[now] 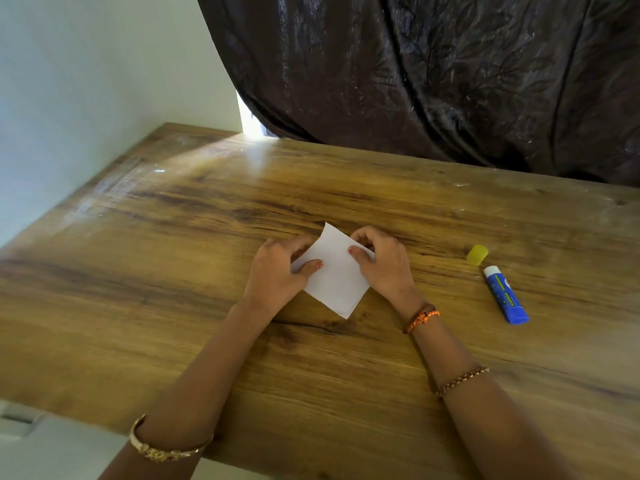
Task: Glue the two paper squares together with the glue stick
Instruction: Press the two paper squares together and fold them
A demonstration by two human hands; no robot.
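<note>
Left hand (277,268) and right hand (379,261) pinch white paper (337,275), seemingly hiding a second square.

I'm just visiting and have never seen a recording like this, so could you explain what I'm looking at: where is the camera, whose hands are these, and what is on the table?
There is no machine here: a person does the job with bare hands. The single picture comes from a wide-angle camera worn on the person's head, looking forward and down, so the arms reach in from the bottom edge.

The surface is a wooden table. In the middle, both hands hold white paper: the left hand pinches its left side and the right hand its right side, thumbs on top. Only one white square shape shows; whether a second sheet lies under it cannot be told.

To the right lies a blue glue stick on its side, uncapped, with its yellow cap just beyond it, apart from it. Nobody is touching either. A dark curtain hangs behind the table.
</note>
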